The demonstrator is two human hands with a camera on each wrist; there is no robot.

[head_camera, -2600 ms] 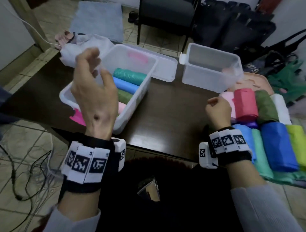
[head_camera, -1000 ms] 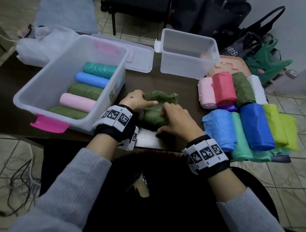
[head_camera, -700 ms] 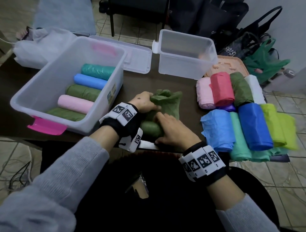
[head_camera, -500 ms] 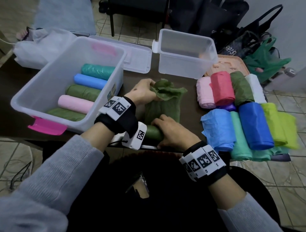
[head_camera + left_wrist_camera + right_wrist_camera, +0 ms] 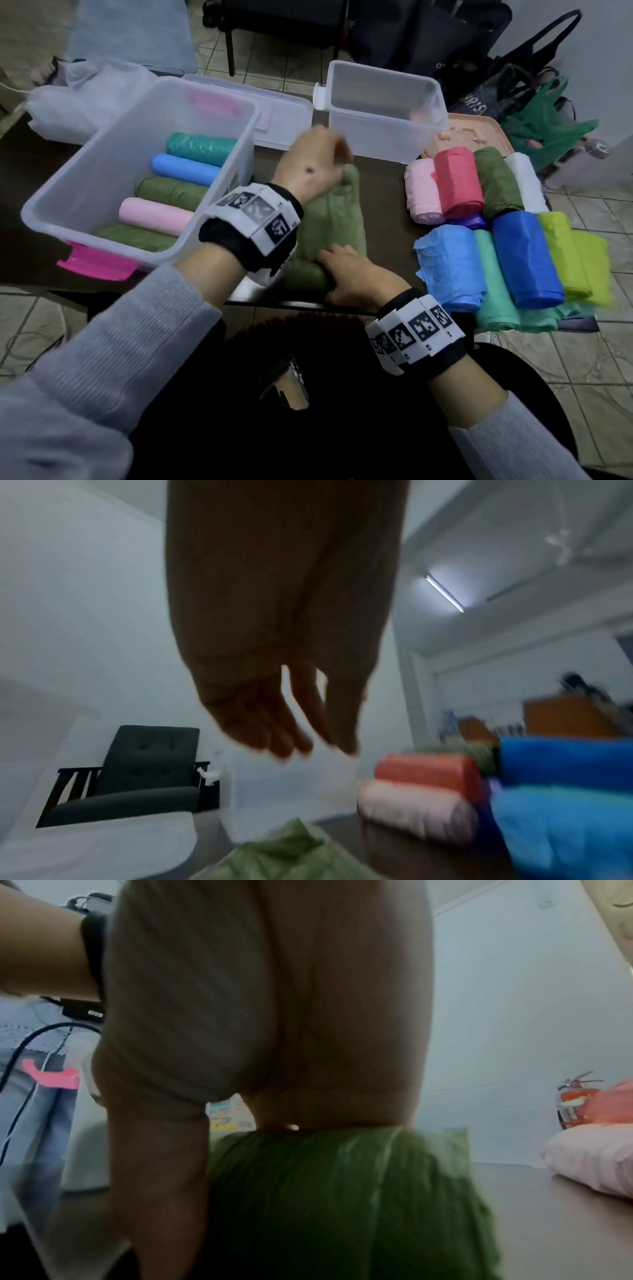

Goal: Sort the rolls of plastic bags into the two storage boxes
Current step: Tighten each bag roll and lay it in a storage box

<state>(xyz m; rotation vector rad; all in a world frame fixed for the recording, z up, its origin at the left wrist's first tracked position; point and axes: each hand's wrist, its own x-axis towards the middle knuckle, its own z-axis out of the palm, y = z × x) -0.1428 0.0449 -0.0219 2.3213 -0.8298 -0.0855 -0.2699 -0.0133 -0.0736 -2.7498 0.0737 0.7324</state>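
The green roll (image 5: 310, 278) is now far more unrolled than half a second ago: its loose sheet (image 5: 334, 219) lies stretched flat along the table (image 5: 383, 205) toward 12 o'clock, where before it was bunched near the left hand (image 5: 313, 164). That hand has slid out to the sheet's far end. In the wrist view its fingers (image 5: 274, 723) hang nearly straight and together above the green plastic, and I cannot tell whether they touch it or hold any of it. The right hand (image 5: 356, 279) stays at the near table edge, fingers curled over the rolled part, pinning it down.

This looks like tidying a loosened roll, flattening the tail so it can be wound tight again, before it goes into a box. So the sorting itself has not advanced.

The rolled part sits directly under the right hand, at about 6 o'clock from the left hand, with the sheet running between the two. The big box (image 5: 44, 219), holding five rolls, lies at 9 o'clock of the sheet. The small box (image 5: 380, 137) stands at 1 o'clock, apparently empty. The unsorted pile (image 5: 527, 253) lies at 3 o'clock.
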